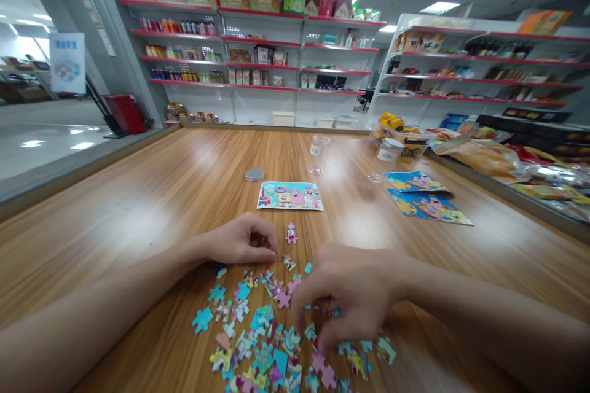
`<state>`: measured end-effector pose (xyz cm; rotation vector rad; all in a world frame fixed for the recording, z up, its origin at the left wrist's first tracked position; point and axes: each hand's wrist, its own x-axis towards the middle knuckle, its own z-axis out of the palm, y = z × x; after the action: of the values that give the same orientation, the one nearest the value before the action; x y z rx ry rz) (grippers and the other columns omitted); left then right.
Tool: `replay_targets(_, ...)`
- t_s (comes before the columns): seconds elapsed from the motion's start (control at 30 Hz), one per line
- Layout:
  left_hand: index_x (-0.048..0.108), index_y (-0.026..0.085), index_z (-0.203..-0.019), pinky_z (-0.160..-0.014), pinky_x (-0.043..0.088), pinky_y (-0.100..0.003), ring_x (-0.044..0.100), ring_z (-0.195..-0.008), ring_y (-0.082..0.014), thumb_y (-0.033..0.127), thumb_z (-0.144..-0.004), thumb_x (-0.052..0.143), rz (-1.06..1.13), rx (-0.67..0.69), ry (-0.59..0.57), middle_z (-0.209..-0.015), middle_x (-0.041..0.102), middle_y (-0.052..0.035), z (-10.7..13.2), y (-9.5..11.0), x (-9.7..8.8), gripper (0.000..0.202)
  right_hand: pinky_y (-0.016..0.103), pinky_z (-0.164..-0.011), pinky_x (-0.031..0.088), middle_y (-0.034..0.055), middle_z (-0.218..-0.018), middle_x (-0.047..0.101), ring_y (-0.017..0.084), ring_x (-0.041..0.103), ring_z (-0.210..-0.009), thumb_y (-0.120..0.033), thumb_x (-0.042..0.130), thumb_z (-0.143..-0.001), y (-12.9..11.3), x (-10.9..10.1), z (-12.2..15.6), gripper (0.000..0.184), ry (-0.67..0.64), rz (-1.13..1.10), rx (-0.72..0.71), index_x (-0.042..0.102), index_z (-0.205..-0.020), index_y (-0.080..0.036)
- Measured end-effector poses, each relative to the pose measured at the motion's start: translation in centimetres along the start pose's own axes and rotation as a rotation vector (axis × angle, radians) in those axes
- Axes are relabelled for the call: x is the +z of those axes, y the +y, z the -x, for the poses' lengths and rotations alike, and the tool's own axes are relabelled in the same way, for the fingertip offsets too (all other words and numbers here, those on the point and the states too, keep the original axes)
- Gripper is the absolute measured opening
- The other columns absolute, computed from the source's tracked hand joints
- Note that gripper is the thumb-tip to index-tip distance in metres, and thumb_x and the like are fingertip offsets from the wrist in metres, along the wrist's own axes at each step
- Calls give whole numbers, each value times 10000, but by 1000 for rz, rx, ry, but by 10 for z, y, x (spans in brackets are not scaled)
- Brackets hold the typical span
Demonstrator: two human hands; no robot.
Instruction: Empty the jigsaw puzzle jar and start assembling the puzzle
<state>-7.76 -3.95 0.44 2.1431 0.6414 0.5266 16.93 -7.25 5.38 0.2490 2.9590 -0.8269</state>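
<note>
Many loose jigsaw puzzle pieces [262, 356] lie in a pile on the wooden table, mostly blue, pink and yellow. My left hand [242, 238] rests at the pile's far left edge, its fingers curled in and thumb near the index finger; nothing shows in them. Over the right part of the pile, my right hand [345, 291] reaches down with thumb and index finger apart, hiding some pieces. Beyond the pile stand out a pink-faced puzzle piece [291, 234] and another piece [289, 263]. A cartoon picture card [290, 196] lies farther off.
A round silver lid [254, 175] and a clear jar [319, 156] are behind the card. To the right are another lidded jar [388, 153], blue cartoon sheets [431, 206], a tub of yellow toys [394, 129] and packaged goods [488, 159]. Stocked shelves [258, 43] line the back.
</note>
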Motion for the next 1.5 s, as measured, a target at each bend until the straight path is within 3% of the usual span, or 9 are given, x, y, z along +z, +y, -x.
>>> replay_targets(0.17,711,89,-830,-546,374,-194,515,-624,-99,279,-875,681,3,15,-3,-730,645,-43,0,-2,0,198,171,-503,316,-76,-688,667,58,535,-564,-349,769,-795,-10,-1,-1,265,-173,23,12,726,-1045,-271)
replay_targets(0.43,717,92,-845,-568,396,-206,547,-652,-113,285,-879,683,-11,7,-8,-752,662,-54,1,-5,0,199,181,-481,285,-65,-722,693,65,512,-563,-387,761,-812,-15,1,-6,224,-257,90,99,737,-994,-258)
replay_targets(0.73,716,89,-846,-568,396,-192,541,-647,-100,273,-877,685,-9,19,1,-751,660,-47,1,-4,0,189,213,-464,223,-19,-690,695,77,451,-512,-446,729,-841,-8,7,-10,256,-168,203,133,721,-875,-192)
replay_targets(0.83,716,89,-842,-571,401,-194,544,-648,-103,280,-878,684,-7,25,6,-748,659,-49,1,-4,0,197,205,-465,234,-25,-664,687,72,488,-518,-440,776,-790,-1,10,-9,262,-84,144,78,717,-802,-184)
replay_targets(0.93,711,89,-835,-566,395,-204,537,-644,-109,282,-879,678,-4,24,13,-740,647,-49,0,-3,0,201,190,-476,274,-32,-628,666,76,542,-547,-370,805,-766,6,10,-6,214,23,49,-11,734,-860,-192)
replay_targets(1.07,709,89,-814,-548,367,-214,504,-623,-106,270,-877,675,-39,47,40,-725,607,-43,-1,-3,0,194,180,-516,343,-20,-696,702,70,581,-576,-299,747,-836,11,10,-3,170,46,-57,-101,754,-974,-201)
replay_targets(1.23,721,98,-870,-597,423,-220,555,-704,-117,233,-887,653,-106,140,126,-897,623,-82,-1,-1,1,152,178,-508,353,3,-652,668,63,539,-541,-353,692,-882,21,17,-6,211,160,-102,-142,756,-898,-152)
replay_targets(1.37,728,122,-911,-762,483,-268,599,-870,-160,189,-888,625,-203,180,229,-967,621,-91,0,-1,2,125,185,-472,316,-17,-562,544,53,407,-487,-406,655,-886,52,9,-1,332,495,-261,15,706,-755,-105)
replay_targets(1.5,732,139,-897,-678,452,-237,572,-763,-135,201,-894,609,-328,115,280,-873,615,-62,-1,-5,2,138,200,-486,298,-25,-556,486,68,396,-525,-489,646,-855,91,-5,13,436,645,-305,310,611,-654,-103)
